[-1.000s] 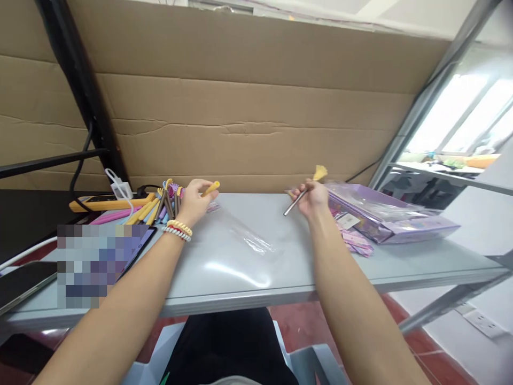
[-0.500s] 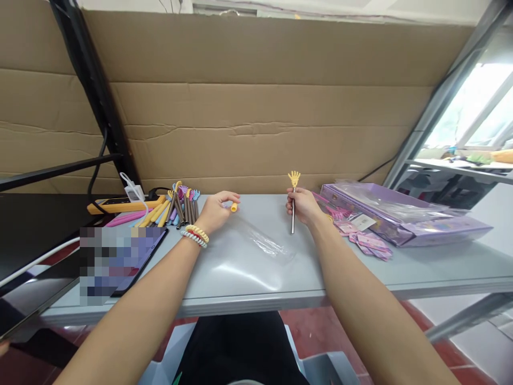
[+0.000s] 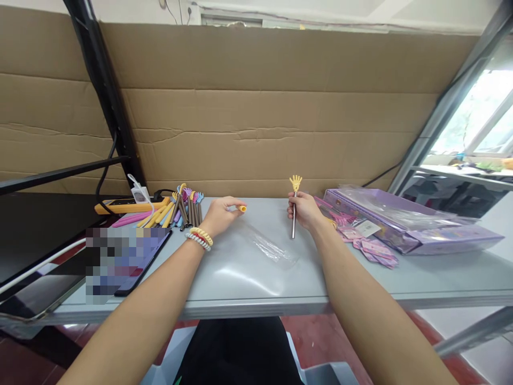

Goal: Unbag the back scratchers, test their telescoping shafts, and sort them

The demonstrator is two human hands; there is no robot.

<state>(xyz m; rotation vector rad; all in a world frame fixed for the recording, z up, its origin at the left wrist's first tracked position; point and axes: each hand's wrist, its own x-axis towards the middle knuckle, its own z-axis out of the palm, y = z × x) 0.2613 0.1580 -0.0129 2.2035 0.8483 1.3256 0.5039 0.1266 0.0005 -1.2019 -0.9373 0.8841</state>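
Watching remotely through the head view, I start at the far left with a dark-screened device [image 3: 44, 291], then a black-edged tablet [image 3: 152, 259] whose screen is masked. Behind the tablet lie loose yellow handles [image 3: 158, 216] and a bunch of small hand-topped rods [image 3: 193, 214]; I'd leave room there so the left wrist doesn't knock them. The left hand [image 3: 218, 216] is just right of that bunch, thumb and fingers pinched around a short yellow tube [image 3: 242, 209], its open end facing right. I'd hold it lightly, well back from the rim, so that the mouth shows. Between the hands a clear plastic sleeve [image 3: 272, 248] lies on the grey table [image 3: 248, 283]; in my judgement it could slide or snag, so I'd carry the tube above it. The right hand [image 3: 303, 208] has its fingers closed around the metal shaft of a yellow-hand back scratcher [image 3: 295, 183], upright, yellow palm uppermost, bare shaft below the fist. I can't tell whether its lower tip touches the table. I'd grip the shaft, not the thin yellow fingers, which look easy to bend. Beyond, pink printed cards [image 3: 377, 251] lie beside a purple box [image 3: 404, 235]; I'd hold that elbow clear of both.
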